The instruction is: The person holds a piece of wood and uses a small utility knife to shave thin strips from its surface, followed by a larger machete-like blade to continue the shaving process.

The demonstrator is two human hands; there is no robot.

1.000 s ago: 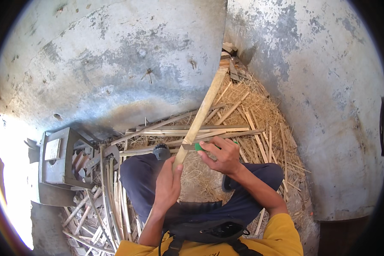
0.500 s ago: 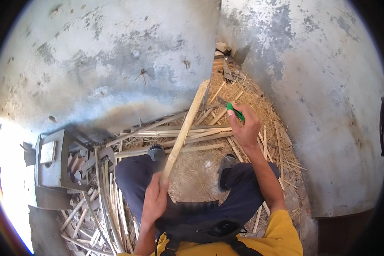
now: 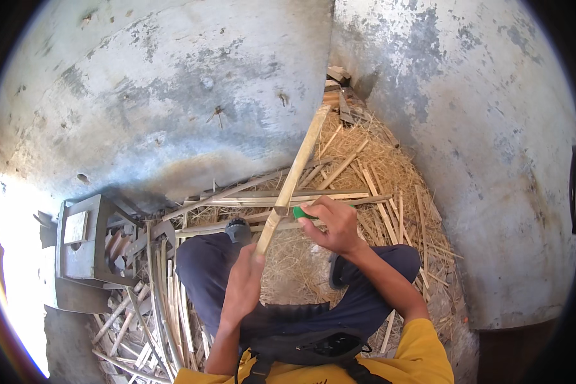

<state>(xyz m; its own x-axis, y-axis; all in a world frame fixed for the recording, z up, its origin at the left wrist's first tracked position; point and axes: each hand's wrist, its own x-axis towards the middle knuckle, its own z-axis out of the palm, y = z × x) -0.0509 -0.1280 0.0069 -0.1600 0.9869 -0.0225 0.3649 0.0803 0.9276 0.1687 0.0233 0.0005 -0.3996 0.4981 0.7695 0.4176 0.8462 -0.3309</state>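
My left hand [image 3: 242, 281] is closed round the lower end of a long, pale bamboo strip [image 3: 303, 153], which slants up and to the right toward the wall corner. In my closed right hand [image 3: 333, 224] is a knife with a green handle [image 3: 304, 213]. Its short blade [image 3: 281, 210] lies across the strip, touching it a little above my left hand. My fingers cover part of the handle.
Several bamboo sticks [image 3: 288, 198] lie crosswise beyond my feet, and more strips [image 3: 166, 307] are heaped at left. Shavings [image 3: 371, 153] pile up against the stained walls [image 3: 192, 83]. A grey wooden box [image 3: 80, 240] stands at left.
My right hand has come down and leftward with the knife, bringing its blade onto the strip. The strip's far end has shifted slightly up and to the right.
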